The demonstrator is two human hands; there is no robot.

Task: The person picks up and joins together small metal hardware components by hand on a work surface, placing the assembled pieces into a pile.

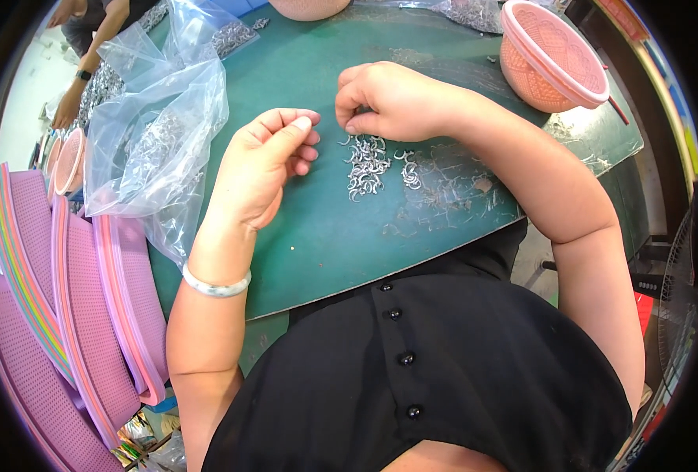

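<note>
Head view shows a green table (302, 252), purple baskets (89, 315), left fingers (290, 135) and right fingers (349, 96) pinched, contents unclear.

Bright, fairly even light fills the frame. The green surface (302, 263) whitens with glare at the upper right, and the clear plastic bag (156, 118) at the upper left catches pale highlights. Shadows are soft. Small metal pieces (367, 167) near the centre look fairly crisp; the far upper left is softer and washed out. Fisheye distortion bows the purple baskets (93, 315) at the left, within black, rounded corners.
</note>
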